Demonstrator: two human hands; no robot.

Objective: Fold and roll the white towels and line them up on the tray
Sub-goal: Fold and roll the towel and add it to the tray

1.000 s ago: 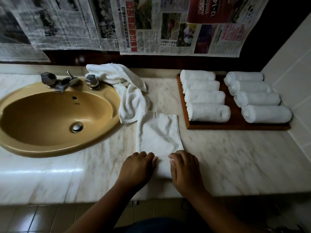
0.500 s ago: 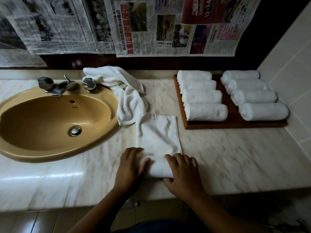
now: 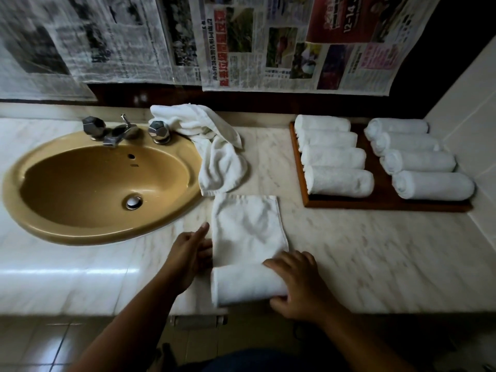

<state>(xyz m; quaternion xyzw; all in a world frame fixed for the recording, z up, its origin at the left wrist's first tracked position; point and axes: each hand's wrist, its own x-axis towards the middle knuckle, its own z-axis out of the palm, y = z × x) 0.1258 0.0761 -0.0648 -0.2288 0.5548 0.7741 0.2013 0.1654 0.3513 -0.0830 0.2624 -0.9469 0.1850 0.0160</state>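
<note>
Towel roll (image 3: 247, 284) grown, right fingers (image 3: 295, 260) grasping it, left fingers (image 3: 201, 231) released (beside towel's edge)

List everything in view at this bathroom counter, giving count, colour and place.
countertop: one, pale marble, across the view
tray: one, brown wood, countertop's right side
rolled towels: eight, white, two columns of four on the tray
half-rolled towel: one, white, countertop's front edge
sink: one, mustard, left
tap: one, chrome, behind the sink
loose towels: heap, count unclear, white, beside the sink's right rim
newspaper sheets: several, printed, on the wall
left hand: one, at the half-rolled towel's left edge
right hand: one, gripping its rolled end
</note>
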